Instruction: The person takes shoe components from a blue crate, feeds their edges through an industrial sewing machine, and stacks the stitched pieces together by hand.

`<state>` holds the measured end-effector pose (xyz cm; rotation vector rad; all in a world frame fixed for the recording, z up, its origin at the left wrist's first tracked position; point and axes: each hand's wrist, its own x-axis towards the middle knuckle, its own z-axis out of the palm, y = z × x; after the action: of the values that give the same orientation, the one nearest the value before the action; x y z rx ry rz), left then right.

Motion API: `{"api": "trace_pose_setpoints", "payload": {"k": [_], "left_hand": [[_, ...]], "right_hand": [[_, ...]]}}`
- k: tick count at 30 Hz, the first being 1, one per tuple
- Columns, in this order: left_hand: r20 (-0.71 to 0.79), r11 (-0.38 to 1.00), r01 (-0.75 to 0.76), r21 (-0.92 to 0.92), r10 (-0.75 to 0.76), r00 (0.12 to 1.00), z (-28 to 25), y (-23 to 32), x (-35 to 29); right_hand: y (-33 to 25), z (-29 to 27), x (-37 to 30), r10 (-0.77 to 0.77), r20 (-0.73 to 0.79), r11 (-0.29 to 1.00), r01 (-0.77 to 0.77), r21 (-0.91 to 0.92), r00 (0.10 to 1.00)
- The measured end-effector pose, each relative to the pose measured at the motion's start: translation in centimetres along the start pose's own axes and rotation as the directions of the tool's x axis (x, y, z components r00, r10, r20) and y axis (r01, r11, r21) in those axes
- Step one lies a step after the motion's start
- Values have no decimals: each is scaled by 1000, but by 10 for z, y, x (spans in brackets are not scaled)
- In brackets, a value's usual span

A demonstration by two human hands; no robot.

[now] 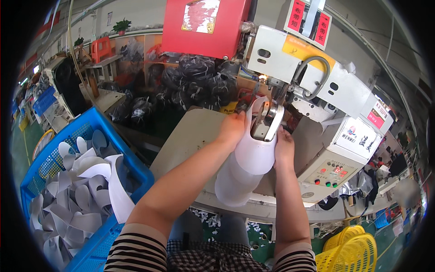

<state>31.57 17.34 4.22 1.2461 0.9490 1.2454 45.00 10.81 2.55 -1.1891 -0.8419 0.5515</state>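
A soft white piece shaped like a shoe upper (256, 156) is draped around the small metal work arm (273, 123) of a white machine (290, 63). My left hand (232, 129) pinches its left edge near the top, close to the machine's working point. On the other side, my right hand (284, 147) is closed at the piece's right edge, thumb and fingers near the metal arm; the fingertips are partly hidden. The piece's rounded lower part hangs over the front of the table. Beneath the machine head, the exact point of contact is hard to make out.
At left, a blue basket (140, 165) is heaped with curved white and grey pieces (81, 195). Yellow baskets (349, 249) stand at lower right. A control panel (328, 174) sits right of my hand. Black bags (195, 81) lie behind the table (181, 140); white scraps litter the floor.
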Motion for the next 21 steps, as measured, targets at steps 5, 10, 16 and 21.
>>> {"api": "trace_pose_setpoints", "payload": {"k": [5,10,16,21], "left_hand": [[-56,876,-218,431,267,962,-8,-24,-21],[-169,897,-189,400,274,947,-16,-25,-32],[-248,797,-459,392,572,782,-39,-88,-95],[105,803,-460,379,456,884,-105,-130,-180]], "right_hand": [[11,-3,-27,-192,-75,876,137,-462,979],[14,10,-36,-350,-54,681,215,-700,935],[12,17,-117,-767,247,525,801,-289,592],[-30,121,-220,-401,907,443,894,68,130]]}}
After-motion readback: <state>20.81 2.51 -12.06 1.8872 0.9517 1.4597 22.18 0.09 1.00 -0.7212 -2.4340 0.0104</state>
